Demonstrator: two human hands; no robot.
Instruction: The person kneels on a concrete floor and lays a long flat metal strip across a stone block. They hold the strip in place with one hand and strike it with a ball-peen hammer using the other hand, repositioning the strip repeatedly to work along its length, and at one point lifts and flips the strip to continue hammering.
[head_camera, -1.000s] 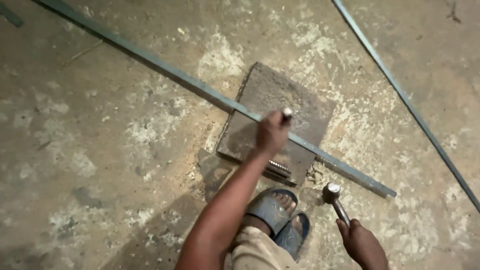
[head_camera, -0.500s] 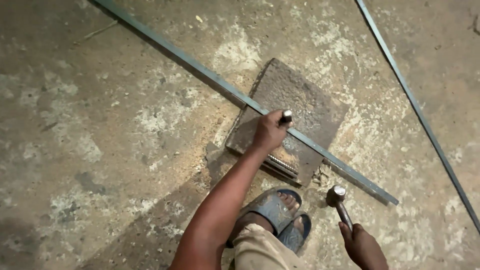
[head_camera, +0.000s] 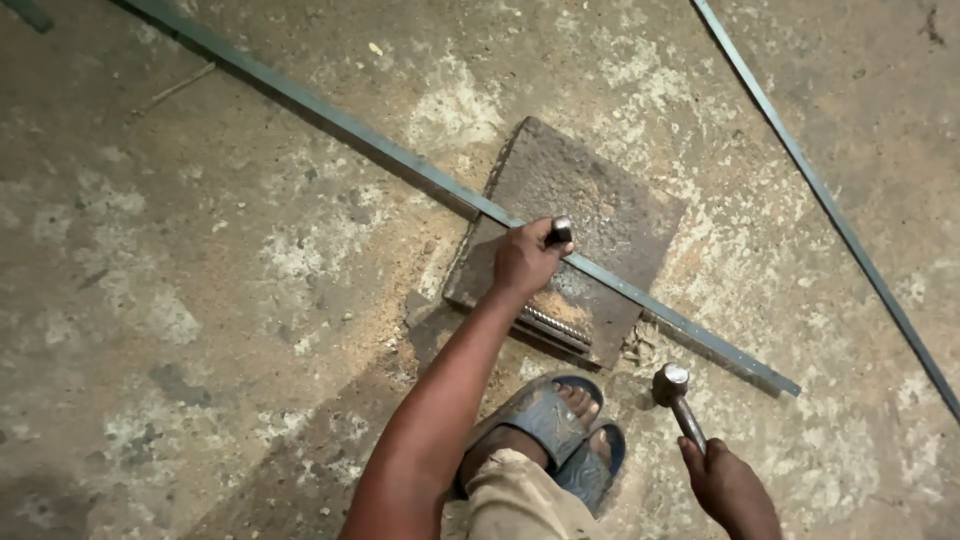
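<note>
Steel is what your hands are busy with: a long flat grey metal strip lies slantwise across a dark, rusty square metal plate on the concrete floor, its long axis running from beyond the plate's far-left side down past its near-right corner. Your left hand is clamped around a short dark metal punch, which stands right at the strip, over the middle of the plate. Your right hand grips the handle of a small steel-headed hammer, whose head hangs just off the plate's near-right corner, near the strip but apart from it. So your left hand is the nearer one; the hammer sits to the near-right of the punch. A ribbed steel bar lies along the plate's near edge, and your blue sandals stand just below it.
</note>
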